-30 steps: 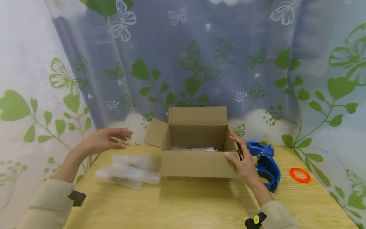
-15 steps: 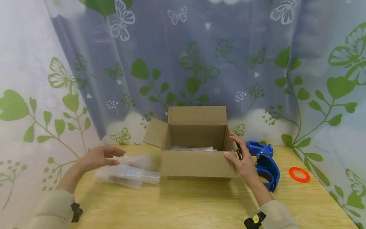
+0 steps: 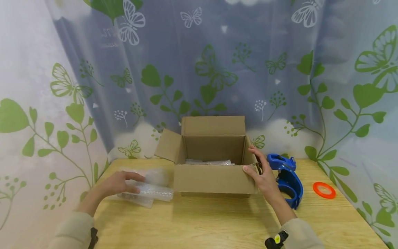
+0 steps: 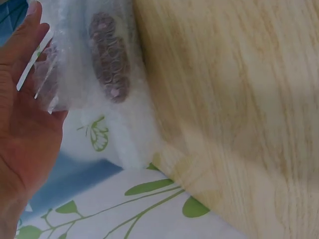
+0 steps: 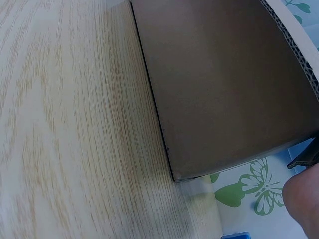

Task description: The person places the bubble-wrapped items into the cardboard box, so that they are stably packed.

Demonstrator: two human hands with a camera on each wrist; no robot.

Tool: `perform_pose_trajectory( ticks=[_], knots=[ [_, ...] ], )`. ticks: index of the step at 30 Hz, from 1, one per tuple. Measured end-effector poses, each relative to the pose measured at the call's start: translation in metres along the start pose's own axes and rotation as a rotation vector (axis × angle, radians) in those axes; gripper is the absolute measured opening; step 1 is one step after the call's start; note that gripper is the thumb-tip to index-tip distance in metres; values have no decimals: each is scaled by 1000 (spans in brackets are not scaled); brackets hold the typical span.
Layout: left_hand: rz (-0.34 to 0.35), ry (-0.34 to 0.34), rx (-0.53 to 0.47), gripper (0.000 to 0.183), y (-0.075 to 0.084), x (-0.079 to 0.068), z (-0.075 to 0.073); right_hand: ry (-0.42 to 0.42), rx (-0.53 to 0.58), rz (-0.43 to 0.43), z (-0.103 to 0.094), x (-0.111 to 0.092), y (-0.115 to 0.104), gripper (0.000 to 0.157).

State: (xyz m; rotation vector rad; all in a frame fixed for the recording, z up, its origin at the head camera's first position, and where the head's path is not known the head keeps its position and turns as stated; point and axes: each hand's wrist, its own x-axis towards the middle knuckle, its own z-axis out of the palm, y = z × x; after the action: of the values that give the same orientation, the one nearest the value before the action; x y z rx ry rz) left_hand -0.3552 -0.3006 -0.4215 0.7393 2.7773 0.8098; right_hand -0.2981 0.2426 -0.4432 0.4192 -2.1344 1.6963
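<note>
An open cardboard box (image 3: 214, 178) stands mid-table, with clear bubble wrap (image 3: 217, 162) visible inside. My right hand (image 3: 264, 176) grips its front right corner, thumb on the front flap and fingers along the right side. Left of the box lie several bubble-wrapped packets (image 3: 155, 191). Over their left end is my left hand (image 3: 119, 183), its thumb and fingers spread apart at the wrap. In the left wrist view, a brown oblong item (image 4: 109, 59) shows through one packet beside the hand. Whether the fingertips press on the wrap is unclear.
To the right of the box stands a blue tape dispenser (image 3: 296, 186), partly behind the right hand. A flat orange ring (image 3: 324, 190) lies farther right on the wooden table (image 3: 211, 224). A patterned curtain (image 3: 258, 34) hangs behind the table.
My left hand has come down and slightly right, from above the table to the bubble-wrapped packets. The right hand keeps its grip on the box, which stays in place.
</note>
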Motion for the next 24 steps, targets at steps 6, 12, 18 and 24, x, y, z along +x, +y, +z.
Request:
perform_pose_trajectory(
  ticks=[6, 12, 18, 24],
  knots=[
    [21, 40, 2, 52, -2, 1, 10, 2, -2, 0, 1, 0, -1, 65],
    [51, 34, 19, 50, 1, -1, 11, 4, 4, -3, 1, -1, -2, 65],
    [72, 30, 53, 56, 4, -5, 15, 3, 0, -4, 0, 0, -2, 65],
    [182, 49, 162, 59, 3, -6, 21, -2, 4, -3, 0, 0, -1, 65]
  ],
)
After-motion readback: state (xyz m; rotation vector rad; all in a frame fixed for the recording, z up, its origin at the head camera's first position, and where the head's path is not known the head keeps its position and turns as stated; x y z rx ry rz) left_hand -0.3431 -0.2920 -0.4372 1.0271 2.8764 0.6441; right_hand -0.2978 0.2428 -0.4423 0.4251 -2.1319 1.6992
